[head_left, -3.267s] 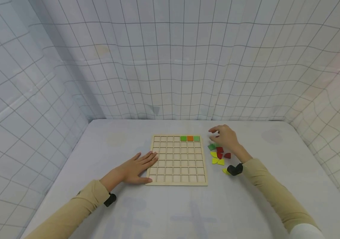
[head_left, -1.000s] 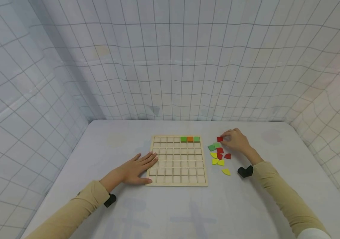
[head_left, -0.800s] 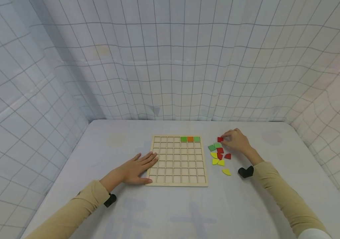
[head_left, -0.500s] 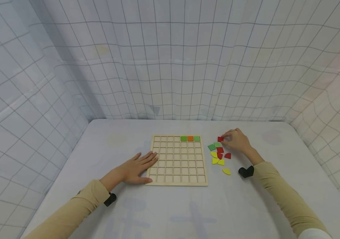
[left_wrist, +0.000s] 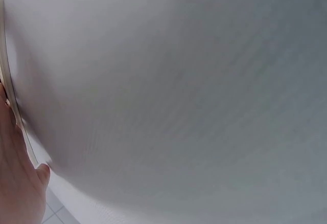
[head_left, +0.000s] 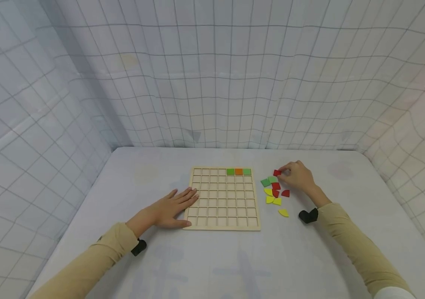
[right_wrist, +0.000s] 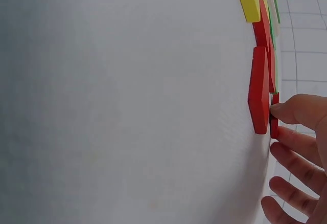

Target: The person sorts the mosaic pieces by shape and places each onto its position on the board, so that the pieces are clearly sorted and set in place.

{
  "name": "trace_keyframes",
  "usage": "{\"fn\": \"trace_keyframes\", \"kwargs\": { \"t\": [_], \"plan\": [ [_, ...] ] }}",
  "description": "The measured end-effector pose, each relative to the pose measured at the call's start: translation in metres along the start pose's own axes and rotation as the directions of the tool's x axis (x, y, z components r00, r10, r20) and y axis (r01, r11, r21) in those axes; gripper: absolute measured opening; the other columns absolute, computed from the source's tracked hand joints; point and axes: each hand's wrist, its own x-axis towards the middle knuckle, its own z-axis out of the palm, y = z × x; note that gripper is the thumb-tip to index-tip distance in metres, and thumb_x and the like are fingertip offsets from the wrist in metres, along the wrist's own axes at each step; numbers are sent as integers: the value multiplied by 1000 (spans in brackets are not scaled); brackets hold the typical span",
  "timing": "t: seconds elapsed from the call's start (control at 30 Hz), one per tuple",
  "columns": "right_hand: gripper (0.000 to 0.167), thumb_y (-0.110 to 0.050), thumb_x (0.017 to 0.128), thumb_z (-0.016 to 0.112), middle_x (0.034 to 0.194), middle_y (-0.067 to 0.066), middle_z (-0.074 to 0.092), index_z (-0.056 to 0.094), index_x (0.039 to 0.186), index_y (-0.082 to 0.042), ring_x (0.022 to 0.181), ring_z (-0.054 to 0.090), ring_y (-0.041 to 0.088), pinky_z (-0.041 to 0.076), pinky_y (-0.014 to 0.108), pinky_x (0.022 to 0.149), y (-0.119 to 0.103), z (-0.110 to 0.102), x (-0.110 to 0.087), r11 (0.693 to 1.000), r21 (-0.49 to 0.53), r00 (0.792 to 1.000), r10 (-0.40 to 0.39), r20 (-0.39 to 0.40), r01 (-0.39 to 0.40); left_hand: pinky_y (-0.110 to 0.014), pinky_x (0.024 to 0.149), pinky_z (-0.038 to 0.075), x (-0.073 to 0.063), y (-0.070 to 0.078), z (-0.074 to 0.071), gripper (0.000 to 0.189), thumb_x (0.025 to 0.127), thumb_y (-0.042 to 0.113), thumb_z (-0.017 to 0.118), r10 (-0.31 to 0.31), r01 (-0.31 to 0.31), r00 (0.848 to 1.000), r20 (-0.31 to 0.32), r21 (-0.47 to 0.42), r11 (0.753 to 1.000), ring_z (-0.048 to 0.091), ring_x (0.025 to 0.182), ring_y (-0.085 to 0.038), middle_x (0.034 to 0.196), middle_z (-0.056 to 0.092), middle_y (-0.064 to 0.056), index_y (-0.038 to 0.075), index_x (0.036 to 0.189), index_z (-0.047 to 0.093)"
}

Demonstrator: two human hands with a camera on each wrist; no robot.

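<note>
Red tile [head_left: 277, 172], head view: pinched at the right hand's [head_left: 296, 176] fingertips; probably best held by its edges, clear of the loose pieces [head_left: 275, 186] on the hand's near side.
Board [head_left: 221, 202], head view: under the left hand's [head_left: 171, 211] fingers, which lie flat, gripping nothing; light pressure should steady it.
Left thumb [left_wrist: 43, 174], left wrist view: held out beside the board's edge.
Right thumb [right_wrist: 292, 108], right wrist view: meets the forefinger on the tile, other fingers loose.
</note>
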Motion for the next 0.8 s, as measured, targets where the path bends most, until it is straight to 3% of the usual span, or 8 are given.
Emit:
{"fn": "trace_keyframes", "kwargs": {
  "t": [0.17, 0.57, 0.8],
  "plan": [
    [33, -29, 86, 68, 107, 17, 69, 74, 107, -5, 97, 54, 30, 51, 46, 75, -4, -2, 0, 1000, -2, 1000, 22, -5, -22, -61, 116, 13, 1, 1, -2, 85, 93, 57, 50, -5, 5, 1000, 19, -11, 1000, 11, 150, -32, 162, 11, -12, 10, 155, 16],
    [39, -37, 84, 70, 104, 15, 71, 74, 107, -5, 95, 61, 30, 54, 39, 68, -23, -7, 4, 999, 33, 1000, 7, -15, -6, -61, 116, 12, 0, -4, 7, 86, 93, 60, 47, 7, -7, 1000, -17, -22, 1000, 11, 150, -32, 162, 12, -13, 11, 155, 16],
    [35, -33, 85, 71, 104, 13, 72, 74, 107, -6, 93, 62, 29, 52, 32, 60, -37, -6, 7, 999, 50, 1000, -15, -8, 16, -60, 117, 12, 1, -1, 1, 85, 93, 59, 48, -20, 20, 999, 29, -2, 1000, 9, 150, -30, 163, 9, -11, 11, 156, 15]
  ]
}}
